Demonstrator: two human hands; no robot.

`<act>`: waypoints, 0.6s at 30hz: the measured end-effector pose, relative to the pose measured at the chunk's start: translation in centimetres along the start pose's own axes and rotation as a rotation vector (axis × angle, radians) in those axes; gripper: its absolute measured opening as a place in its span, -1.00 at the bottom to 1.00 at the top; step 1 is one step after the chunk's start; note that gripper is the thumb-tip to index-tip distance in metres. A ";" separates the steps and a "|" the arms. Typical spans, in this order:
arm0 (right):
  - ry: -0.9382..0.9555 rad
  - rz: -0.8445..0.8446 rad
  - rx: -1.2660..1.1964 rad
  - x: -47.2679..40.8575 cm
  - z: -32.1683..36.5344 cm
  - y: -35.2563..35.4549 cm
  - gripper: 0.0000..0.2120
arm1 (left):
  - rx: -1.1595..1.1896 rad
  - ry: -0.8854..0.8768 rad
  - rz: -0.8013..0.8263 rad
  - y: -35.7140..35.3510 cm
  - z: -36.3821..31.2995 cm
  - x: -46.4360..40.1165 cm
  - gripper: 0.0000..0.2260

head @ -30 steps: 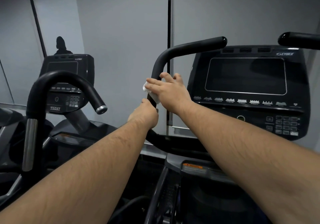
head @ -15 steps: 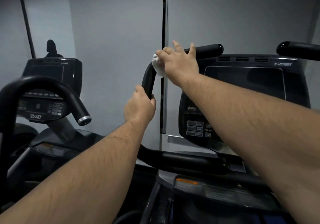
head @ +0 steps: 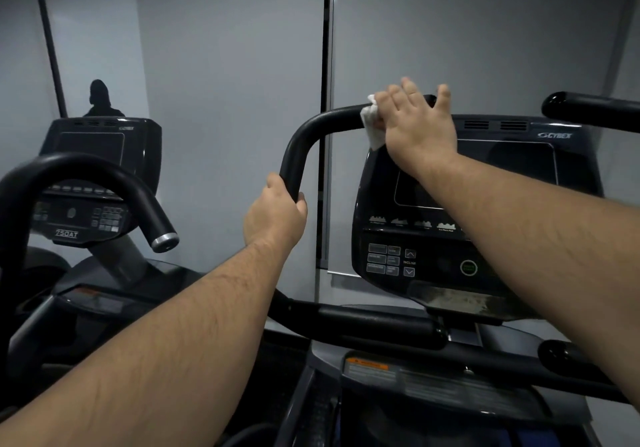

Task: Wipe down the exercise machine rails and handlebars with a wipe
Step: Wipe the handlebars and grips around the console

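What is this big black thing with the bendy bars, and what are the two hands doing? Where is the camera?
The camera sits on a person's head, so you see their own arms reaching out. The black thing is a gym machine for exercise, with a screen and buttons. The curved black bar is a handlebar to hold on to. The left hand grips its lower, upright part. The right hand presses a white wipe against the top part to clean it. On the left stands another machine of the same kind.
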State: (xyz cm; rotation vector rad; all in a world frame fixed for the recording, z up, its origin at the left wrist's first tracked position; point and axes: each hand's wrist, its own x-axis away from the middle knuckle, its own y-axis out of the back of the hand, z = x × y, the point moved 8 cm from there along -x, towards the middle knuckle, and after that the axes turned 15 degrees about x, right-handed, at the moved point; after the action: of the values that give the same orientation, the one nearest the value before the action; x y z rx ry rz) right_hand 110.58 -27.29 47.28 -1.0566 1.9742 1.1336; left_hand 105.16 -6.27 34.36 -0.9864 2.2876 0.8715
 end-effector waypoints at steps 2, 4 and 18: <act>0.001 0.010 -0.004 0.2 -1.7 -0.7 -0.51 | 0.001 0.001 -0.001 0.0 0.0 0.0 -0.76; -0.004 0.014 -0.018 0.5 -3.2 -1.2 -0.50 | 0.001 0.003 -0.002 0.0 0.0 0.0 -0.76; -0.153 0.007 -0.263 -1.0 -1.6 -0.8 -0.53 | 0.001 0.002 -0.011 -0.2 0.2 -0.1 -0.74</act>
State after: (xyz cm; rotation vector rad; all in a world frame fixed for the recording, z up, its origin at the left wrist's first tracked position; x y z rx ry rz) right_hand 111.55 -28.62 48.42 -1.0583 1.7444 1.4634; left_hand 105.42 -6.14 34.21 -0.9990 2.2817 0.8648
